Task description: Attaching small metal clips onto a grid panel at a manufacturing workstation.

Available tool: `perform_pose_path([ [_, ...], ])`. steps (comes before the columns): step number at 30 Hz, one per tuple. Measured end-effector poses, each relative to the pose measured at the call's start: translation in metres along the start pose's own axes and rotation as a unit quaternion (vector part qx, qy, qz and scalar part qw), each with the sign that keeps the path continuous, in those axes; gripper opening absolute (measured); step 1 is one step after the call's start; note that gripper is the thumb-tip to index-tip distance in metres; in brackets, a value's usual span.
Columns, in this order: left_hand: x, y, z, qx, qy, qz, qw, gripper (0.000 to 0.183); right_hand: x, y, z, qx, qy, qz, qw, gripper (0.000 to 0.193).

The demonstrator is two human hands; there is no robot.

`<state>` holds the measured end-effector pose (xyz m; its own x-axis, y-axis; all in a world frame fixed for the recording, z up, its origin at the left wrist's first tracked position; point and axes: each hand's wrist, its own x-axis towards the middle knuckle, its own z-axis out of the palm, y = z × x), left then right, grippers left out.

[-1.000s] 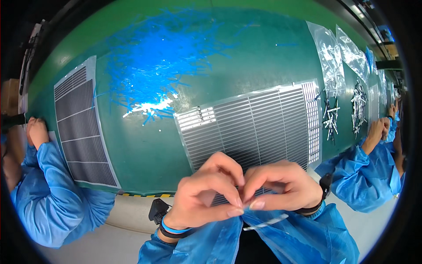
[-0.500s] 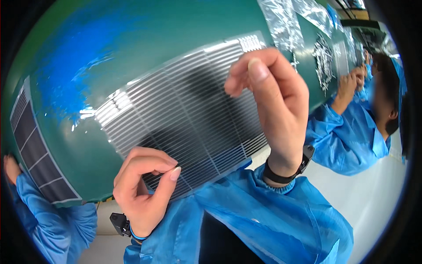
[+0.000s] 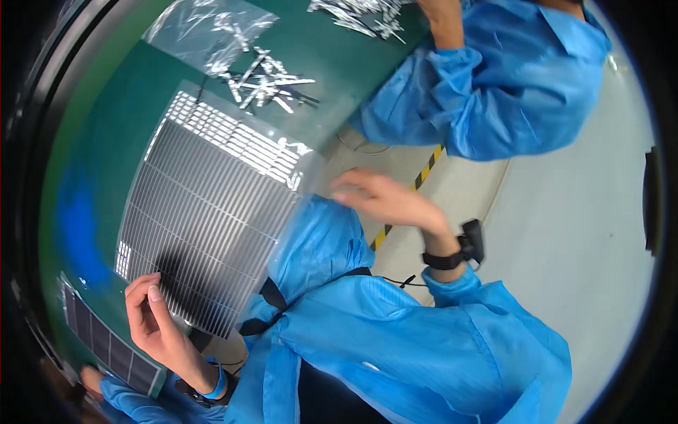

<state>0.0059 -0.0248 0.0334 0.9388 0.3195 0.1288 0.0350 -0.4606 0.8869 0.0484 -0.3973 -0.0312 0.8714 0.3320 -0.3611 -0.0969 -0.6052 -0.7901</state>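
Observation:
A flat panel with fine silvery stripes (image 3: pixel 205 205) lies on the green table (image 3: pixel 106 141), with rows of bright rectangles along its far-right edge. At the panel's near-left corner is my left hand (image 3: pixel 159 321), thumb and fingertips drawn together. Anything between those fingertips is too small to make out. My right hand (image 3: pixel 385 198) is off the table edge, right of the panel, above the floor. Motion blurs its fingers, but they look loosely stretched, with nothing visible in them. Beyond the panel lies a loose heap of small shiny strips (image 3: pixel 268 83).
A clear plastic bag (image 3: pixel 208 32) lies beyond the strips, and another strip pile (image 3: pixel 364 14) is farther right. A co-worker's blue sleeve (image 3: pixel 466 92) is at the upper right. A second dark panel (image 3: pixel 109 339) lies at lower left, near another person's hand (image 3: pixel 92 378).
The view has swung to the right. My right hand has moved from over the panel to beyond the table edge. My left hand remains near the panel, fingertips still together.

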Motion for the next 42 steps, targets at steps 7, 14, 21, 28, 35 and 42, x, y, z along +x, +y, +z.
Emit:
perform_pose_path([
  [7, -0.026, 0.039, 0.012, 0.091, 0.036, 0.061, 0.993, 0.015, -0.030, 0.033, 0.026, 0.112, 0.068, 0.022, 0.991, 0.030],
  [14, -0.042, 0.064, 0.046, 0.110, 0.000, 0.076, 0.991, 0.018, -0.063, 0.030, 0.120, -0.156, 0.056, -0.133, 0.977, 0.016],
  [21, -0.052, 0.076, 0.071, 0.140, -0.047, 0.088, 0.985, 0.022, 0.012, 0.111, 0.196, 0.094, -0.061, 0.052, 0.992, 0.021],
  [28, -0.052, 0.087, 0.104, 0.158, -0.108, 0.097, 0.977, 0.016, -0.038, 0.086, 0.184, 0.156, 0.071, 0.100, 0.980, 0.029],
  [35, -0.044, 0.089, 0.114, 0.149, -0.142, 0.108, 0.973, 0.013, -0.047, 0.091, 0.176, 0.148, 0.018, 0.072, 0.986, 0.025],
  [42, -0.043, 0.087, 0.115, 0.145, -0.139, 0.103, 0.974, 0.013, -0.020, 0.097, 0.172, 0.148, 0.006, 0.051, 0.988, 0.020],
])
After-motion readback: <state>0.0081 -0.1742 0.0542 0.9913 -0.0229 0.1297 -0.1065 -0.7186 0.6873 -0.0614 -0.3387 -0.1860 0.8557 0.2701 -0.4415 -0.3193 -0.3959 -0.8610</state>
